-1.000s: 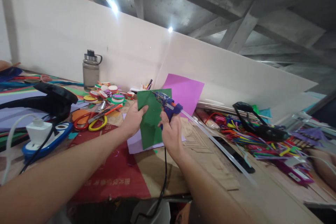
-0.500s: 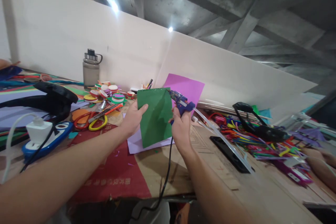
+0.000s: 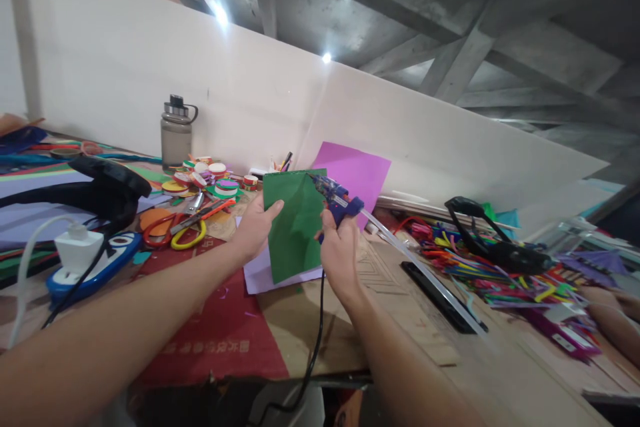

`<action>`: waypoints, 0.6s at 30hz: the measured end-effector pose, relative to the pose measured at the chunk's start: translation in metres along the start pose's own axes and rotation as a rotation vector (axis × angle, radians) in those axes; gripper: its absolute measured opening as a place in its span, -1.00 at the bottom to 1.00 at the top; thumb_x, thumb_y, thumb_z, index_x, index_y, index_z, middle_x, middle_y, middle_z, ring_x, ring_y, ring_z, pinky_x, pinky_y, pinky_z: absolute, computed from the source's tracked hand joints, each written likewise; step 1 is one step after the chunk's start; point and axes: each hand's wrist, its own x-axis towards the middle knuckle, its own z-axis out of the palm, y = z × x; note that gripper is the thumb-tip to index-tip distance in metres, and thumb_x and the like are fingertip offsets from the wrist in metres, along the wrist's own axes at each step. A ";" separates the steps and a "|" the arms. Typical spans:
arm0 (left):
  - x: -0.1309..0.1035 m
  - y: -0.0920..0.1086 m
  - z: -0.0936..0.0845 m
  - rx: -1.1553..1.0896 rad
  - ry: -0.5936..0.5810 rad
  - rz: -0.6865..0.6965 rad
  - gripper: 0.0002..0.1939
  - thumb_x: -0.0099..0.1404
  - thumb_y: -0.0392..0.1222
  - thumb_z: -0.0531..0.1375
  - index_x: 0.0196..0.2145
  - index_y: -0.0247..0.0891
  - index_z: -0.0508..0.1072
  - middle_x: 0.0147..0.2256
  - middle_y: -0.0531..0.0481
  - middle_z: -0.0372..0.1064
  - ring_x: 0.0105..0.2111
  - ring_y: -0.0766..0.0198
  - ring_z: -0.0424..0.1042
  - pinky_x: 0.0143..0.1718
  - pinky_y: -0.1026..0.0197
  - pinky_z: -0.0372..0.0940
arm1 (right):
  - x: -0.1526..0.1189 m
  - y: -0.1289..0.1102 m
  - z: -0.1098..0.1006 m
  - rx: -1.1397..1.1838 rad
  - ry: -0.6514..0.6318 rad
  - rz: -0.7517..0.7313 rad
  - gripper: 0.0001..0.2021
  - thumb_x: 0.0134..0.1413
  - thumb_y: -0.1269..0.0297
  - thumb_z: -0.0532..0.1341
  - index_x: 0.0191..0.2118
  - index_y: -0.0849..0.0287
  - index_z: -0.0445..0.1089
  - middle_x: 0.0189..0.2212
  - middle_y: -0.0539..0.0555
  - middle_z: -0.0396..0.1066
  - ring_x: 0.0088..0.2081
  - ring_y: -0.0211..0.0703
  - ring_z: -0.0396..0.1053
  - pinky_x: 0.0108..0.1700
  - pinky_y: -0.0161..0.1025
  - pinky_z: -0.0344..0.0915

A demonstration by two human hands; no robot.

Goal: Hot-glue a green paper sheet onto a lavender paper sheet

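Note:
My left hand [image 3: 256,227] pinches the left edge of a green paper sheet [image 3: 295,233], thumb on its front, holding it upright above the table. In my right hand [image 3: 341,243] is a blue hot glue gun [image 3: 341,203], my fingers closed round its handle. Its nozzle lies over the upper right part of the sheet, near the top edge; whether it touches cannot be seen. A long clear glue stick [image 3: 420,267] sticks out of its back, and a black cord hangs below. Behind and under the green sheet is a lilac sheet [image 3: 256,277].
Scissors with yellow and red handles [image 3: 189,235] lie left, near a blue power strip [image 3: 95,267] and a water bottle [image 3: 176,133]. A purple sheet [image 3: 357,170] leans at the wall. Right are a black phone [image 3: 440,297], colourful pipe cleaners [image 3: 480,267] and another person's arm [image 3: 613,320].
The glue gun in my right hand has moved left along the top of the green sheet, from its right corner inward. My left hand holds the sheet in nearly the same place.

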 end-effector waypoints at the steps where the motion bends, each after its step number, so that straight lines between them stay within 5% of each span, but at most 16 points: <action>1: 0.000 0.001 0.001 -0.007 0.004 -0.001 -0.57 0.08 -0.16 0.33 -0.08 -0.23 0.39 -0.09 -0.09 0.50 -0.07 0.06 0.46 0.02 -0.08 0.31 | -0.002 -0.001 0.000 -0.015 -0.006 -0.017 -0.76 0.18 0.07 0.06 -0.22 0.13 0.27 -0.47 0.00 0.30 -0.50 -0.15 0.30 -0.33 -0.12 0.27; 18: 0.000 0.001 0.000 0.010 0.011 0.001 -0.59 0.09 -0.17 0.33 -0.09 -0.24 0.40 -0.10 -0.08 0.50 -0.09 0.09 0.47 0.00 -0.02 0.32 | 0.018 0.007 -0.008 0.066 0.115 0.065 -0.77 0.13 0.08 0.09 -0.24 0.16 0.23 -0.47 -0.07 0.26 -0.58 -0.28 0.22 -0.47 -0.25 0.22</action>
